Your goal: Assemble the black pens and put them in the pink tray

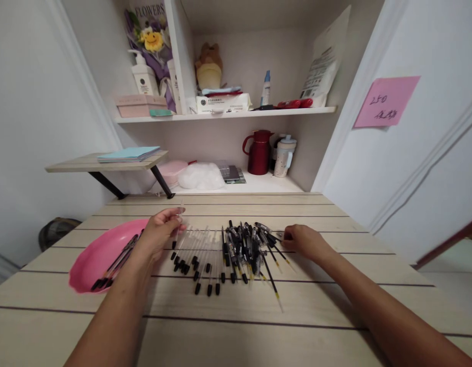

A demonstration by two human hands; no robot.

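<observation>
My left hand (pixel 166 228) pinches a clear pen barrel (pixel 177 235) with a black end, held nearly upright. To its right, several more clear pen barrels (pixel 200 250) with black ends lie in a loose row on the table. Beside them is a heap of black pen parts (pixel 243 244), among them caps with clips. Black ink refills (pixel 272 278) with yellow bands stick out of its right side. At the heap's right edge, the fingers of my right hand (pixel 299 238) are closed; a small piece shows at their tips, too small to name.
A pink scalloped tray (pixel 83 260) with several pens (pixel 119 260) in it stands left, partly behind my left forearm. Behind the slatted table (pixel 236 331) is a white shelf unit (pixel 228 116) with a red jug (pixel 260 153) and a tumbler (pixel 285 157). A small raised stand (pixel 79 164) holds blue notebooks (pixel 129 154).
</observation>
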